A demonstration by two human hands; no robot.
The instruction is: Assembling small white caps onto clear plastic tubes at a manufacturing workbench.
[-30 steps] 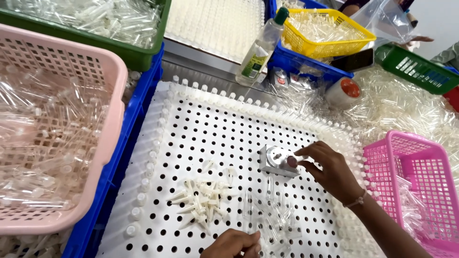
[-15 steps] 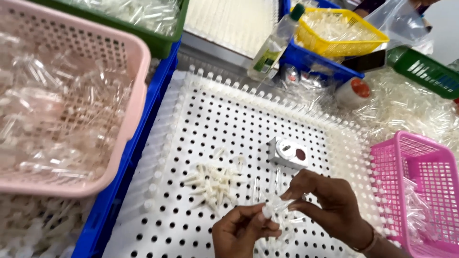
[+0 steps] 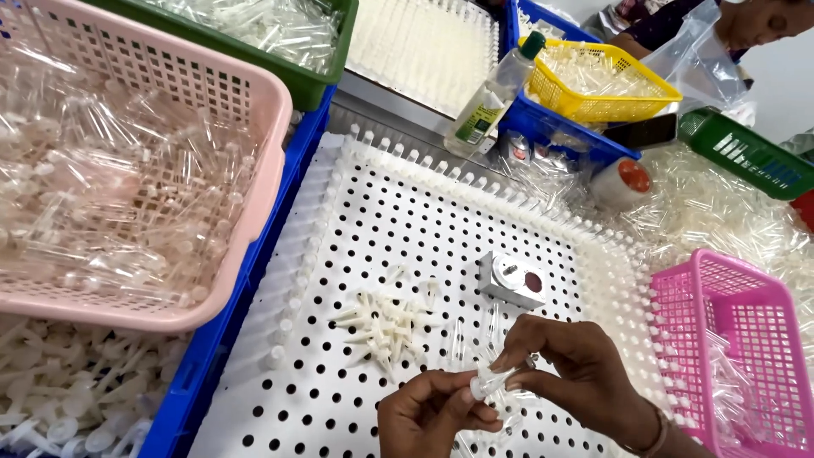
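- Left hand (image 3: 434,416): near edge of the scene, fingers curled shut around one end of a small clear plastic tube (image 3: 490,383), thumb and forefinger pinching it.
- Right hand (image 3: 577,373): just right of the left hand, fingertips closed on the other end of the same tube; a thin bracelet shows at the wrist.
- Clear plastic tube: held between both hands, above the near part of the white perforated tray (image 3: 407,220), tilted slightly.
- White plastic plungers (image 3: 381,322): a loose heap lying on the tray, just left of and beyond the hands.
- Small metal block (image 3: 511,280): rests on the tray beyond the right hand, with a dark red spot on its top face.
- Pale pink basket (image 3: 254,170): far left, filled with clear tubes.
- Bright pink basket (image 3: 738,288): right of the tray, holding clear tubes.
- Blue crate (image 3: 212,365): under the tray's left edge.
- Clear bottle (image 3: 492,97) with green cap: far side, leaning beside a yellow basket (image 3: 602,106).
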